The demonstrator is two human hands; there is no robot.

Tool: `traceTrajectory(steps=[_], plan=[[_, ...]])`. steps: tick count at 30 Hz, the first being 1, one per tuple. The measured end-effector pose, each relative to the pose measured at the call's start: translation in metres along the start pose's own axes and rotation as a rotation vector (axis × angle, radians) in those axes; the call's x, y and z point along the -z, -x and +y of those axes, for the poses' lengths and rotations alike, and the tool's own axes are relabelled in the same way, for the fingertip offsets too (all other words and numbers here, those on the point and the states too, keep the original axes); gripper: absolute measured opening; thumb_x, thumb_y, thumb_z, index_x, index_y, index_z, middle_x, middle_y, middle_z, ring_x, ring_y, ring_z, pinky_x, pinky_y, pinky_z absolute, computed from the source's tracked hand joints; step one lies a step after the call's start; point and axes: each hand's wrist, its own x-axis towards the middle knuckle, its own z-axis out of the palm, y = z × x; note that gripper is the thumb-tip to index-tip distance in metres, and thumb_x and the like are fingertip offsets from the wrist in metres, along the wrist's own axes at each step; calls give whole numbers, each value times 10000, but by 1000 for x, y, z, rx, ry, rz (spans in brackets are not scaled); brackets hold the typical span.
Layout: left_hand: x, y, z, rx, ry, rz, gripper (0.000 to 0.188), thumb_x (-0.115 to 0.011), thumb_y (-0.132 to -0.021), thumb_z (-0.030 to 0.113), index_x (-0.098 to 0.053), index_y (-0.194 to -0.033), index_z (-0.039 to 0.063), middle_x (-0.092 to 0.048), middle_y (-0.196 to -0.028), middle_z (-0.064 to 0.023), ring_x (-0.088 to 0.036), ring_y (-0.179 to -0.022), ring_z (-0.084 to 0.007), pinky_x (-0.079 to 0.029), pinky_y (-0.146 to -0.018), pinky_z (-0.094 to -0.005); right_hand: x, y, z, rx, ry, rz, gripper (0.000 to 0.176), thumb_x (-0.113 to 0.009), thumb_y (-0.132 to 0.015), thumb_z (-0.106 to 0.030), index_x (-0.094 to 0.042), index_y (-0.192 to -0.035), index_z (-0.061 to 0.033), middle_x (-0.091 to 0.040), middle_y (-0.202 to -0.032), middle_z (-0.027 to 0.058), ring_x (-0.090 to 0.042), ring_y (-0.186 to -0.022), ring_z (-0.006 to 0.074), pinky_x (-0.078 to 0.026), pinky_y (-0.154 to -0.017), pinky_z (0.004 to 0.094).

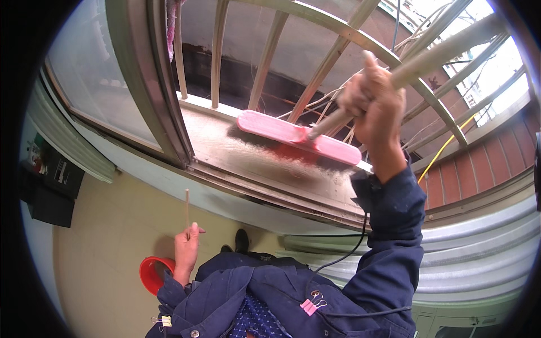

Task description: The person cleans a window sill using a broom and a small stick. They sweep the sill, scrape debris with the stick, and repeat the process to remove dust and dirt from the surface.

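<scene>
My right hand (376, 101) is wrapped around the pale handle of a broom (444, 48), its thumb lying along the shaft. The hand is slightly blurred. Down on the outer window ledge (211, 131), the pink broom head (270, 126) lies slantwise, with its dark and red bristles (291, 154) toward the ledge surface. Lower left, my left hand (187, 249) is closed on a thin, light-coloured stick (187, 207) that points up toward the wall under the window. Below that hand, a red bucket (148, 276) stands on the floor, partly hidden by my sleeve.
Metal security bars (264, 63) rise beyond the ledge, with loose cables behind them. A sliding window frame (143, 76) stands at left, above its track (270, 196). Curtains (477, 249) hang right; a black box (55, 190) sits far left. A black cable (353, 253) runs along my right arm.
</scene>
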Motion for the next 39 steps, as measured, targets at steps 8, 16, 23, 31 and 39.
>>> traceTrajectory(steps=[8,16,23,31,39], plan=[[-3,26,-14,22,0,-125,543,-612,-1118,481,-776,-926,0,-436,-635,87,-392,-608,-41,-312,-551,-290,36,65,-32,-87,156,95,533,-657,-1110,-370,-430,-679,-152,-358,-528,-43,-339,-428,92,-306,-446,286],[-15,50,-14,-8,-29,-93,539,-607,-1123,461,-766,-909,-8,-428,-625,85,-382,-595,-41,-301,-543,-295,73,69,-29,-78,72,180,466,-692,-1096,-269,-477,-702,-140,-390,-542,-57,-343,-420,64,-274,-406,273],[-60,72,-6,0,-18,-75,527,-610,-1123,454,-765,-920,-6,-431,-624,89,-390,-589,-36,-311,-543,-285,100,55,6,65,191,232,421,-712,-1077,-226,-498,-732,-116,-413,-565,-48,-366,-436,65,-283,-403,268],[-88,95,-3,10,21,-2,541,-592,-1131,468,-757,-917,-1,-423,-632,93,-374,-597,-35,-301,-551,-283,124,80,-25,396,-21,99,412,-588,-1126,-155,-450,-739,-121,-333,-568,-52,-297,-462,73,-288,-452,292],[-108,92,-3,-69,42,-64,522,-584,-1138,453,-756,-906,18,-396,-621,107,-336,-571,-18,-245,-523,-279,117,113,-45,167,119,13,419,-590,-1132,-169,-472,-733,-112,-351,-565,-56,-322,-445,69,-303,-433,292]])
